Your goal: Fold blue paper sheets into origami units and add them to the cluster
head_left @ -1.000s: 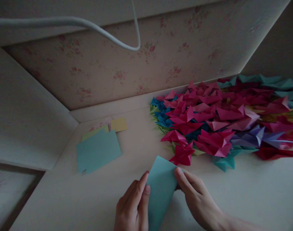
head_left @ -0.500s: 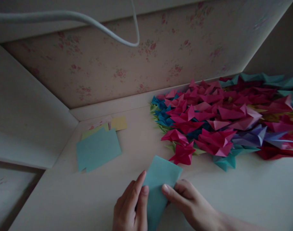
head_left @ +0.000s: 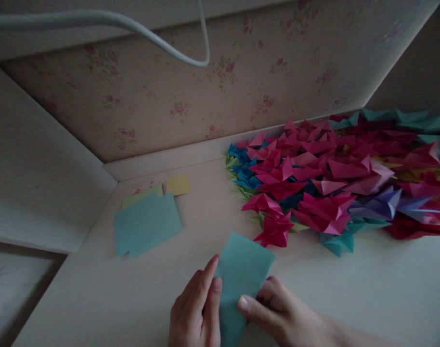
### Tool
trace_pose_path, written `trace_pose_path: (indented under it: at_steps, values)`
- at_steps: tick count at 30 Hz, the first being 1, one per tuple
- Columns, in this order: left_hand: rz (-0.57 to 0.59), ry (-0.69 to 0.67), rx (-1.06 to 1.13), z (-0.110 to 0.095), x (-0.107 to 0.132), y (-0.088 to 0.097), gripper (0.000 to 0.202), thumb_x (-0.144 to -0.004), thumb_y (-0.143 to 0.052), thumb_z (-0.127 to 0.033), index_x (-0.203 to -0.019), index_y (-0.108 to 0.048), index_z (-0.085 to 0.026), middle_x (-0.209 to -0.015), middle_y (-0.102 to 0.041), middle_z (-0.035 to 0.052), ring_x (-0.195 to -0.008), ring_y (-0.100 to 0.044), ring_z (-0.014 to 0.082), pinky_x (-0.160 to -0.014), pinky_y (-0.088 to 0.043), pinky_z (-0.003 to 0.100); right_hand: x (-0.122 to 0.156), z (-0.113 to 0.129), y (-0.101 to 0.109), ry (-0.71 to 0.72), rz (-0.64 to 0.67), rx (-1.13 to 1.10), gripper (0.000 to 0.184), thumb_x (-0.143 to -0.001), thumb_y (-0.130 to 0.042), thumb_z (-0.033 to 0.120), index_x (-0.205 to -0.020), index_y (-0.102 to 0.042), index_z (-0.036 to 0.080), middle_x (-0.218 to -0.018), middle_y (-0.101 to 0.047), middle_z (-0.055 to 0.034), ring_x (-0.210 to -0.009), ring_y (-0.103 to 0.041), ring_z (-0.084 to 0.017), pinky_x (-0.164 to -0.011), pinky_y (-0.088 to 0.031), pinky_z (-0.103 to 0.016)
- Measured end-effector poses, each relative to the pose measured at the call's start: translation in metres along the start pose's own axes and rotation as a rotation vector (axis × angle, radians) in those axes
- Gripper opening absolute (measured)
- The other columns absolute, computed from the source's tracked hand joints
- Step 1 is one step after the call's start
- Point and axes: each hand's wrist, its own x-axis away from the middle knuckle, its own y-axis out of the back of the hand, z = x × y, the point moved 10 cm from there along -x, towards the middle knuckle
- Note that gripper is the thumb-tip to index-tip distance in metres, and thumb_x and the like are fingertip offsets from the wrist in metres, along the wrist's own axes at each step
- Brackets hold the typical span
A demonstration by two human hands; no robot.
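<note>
A folded strip of turquoise paper [head_left: 241, 270] is held at the near middle of the white desk, its lower end running out of the picture. My left hand [head_left: 196, 303] is closed on its left edge, with the thumb and index finger along the side. On the right edge, my right hand [head_left: 281, 308] pinches the paper, thumb flat on top and the other fingers curled behind, partly hidden. Just beyond the paper lies a magenta folded paper star shape [head_left: 277, 230], apart from it.
A big pile of folded paper shapes [head_left: 314, 168], mostly pink and magenta, covers the back right. Turquoise sheets [head_left: 148, 226] lie at the left by a small yellow sheet [head_left: 178, 185]. A white cable [head_left: 133, 28] hangs before the floral back panel [head_left: 191, 106].
My right thumb has slid down along the turquoise paper toward me. The left hand stays almost where it was.
</note>
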Motion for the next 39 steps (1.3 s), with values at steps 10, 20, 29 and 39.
trace_pose_path:
  at_steps: [10,20,29,39]
  values:
    - [0.014,0.103,0.097,0.006,-0.005,-0.003,0.031,-0.098,-0.052,-0.020,-0.125,-0.066,-0.017,-0.112,-0.079,0.0116,-0.094,-0.078,0.0225,-0.078,-0.063,0.022,0.001,-0.004,-0.013,-0.021,0.103,-0.010,0.063,-0.087,-0.047,0.073,-0.073,-0.067,0.015,-0.066,-0.059,-0.0021,-0.062,-0.053,-0.015,-0.059,-0.044,-0.022]
    - [-0.021,0.192,0.112,0.011,-0.010,0.003,0.030,-0.098,-0.050,-0.021,-0.122,-0.067,-0.016,-0.114,-0.078,0.0127,-0.101,-0.076,0.0230,-0.080,-0.063,0.024,-0.001,-0.005,-0.019,-0.075,0.182,0.119,0.049,-0.087,-0.057,0.055,-0.058,-0.042,0.019,-0.056,-0.040,0.0047,-0.050,-0.033,-0.008,-0.044,-0.024,-0.021]
    - [-0.057,0.337,0.223,0.025,-0.005,0.002,0.027,-0.097,-0.055,-0.033,-0.115,-0.069,-0.018,-0.100,-0.080,0.0096,-0.083,-0.077,0.0204,-0.070,-0.061,0.023,-0.002,-0.017,-0.014,-0.163,0.122,0.098,0.023,-0.078,-0.066,0.020,-0.061,-0.050,0.018,-0.053,-0.045,0.0068,-0.047,-0.036,-0.006,-0.041,-0.023,-0.018]
    - [0.204,0.495,0.560,0.031,-0.014,-0.022,0.028,-0.092,-0.061,-0.041,-0.079,-0.073,-0.019,-0.078,-0.070,0.0047,-0.066,-0.065,0.0170,-0.059,-0.054,0.021,-0.004,-0.012,0.001,-0.084,0.026,0.102,0.014,-0.086,-0.062,0.027,-0.081,-0.067,0.015,-0.068,-0.059,0.0017,-0.060,-0.047,-0.011,-0.055,-0.035,-0.022]
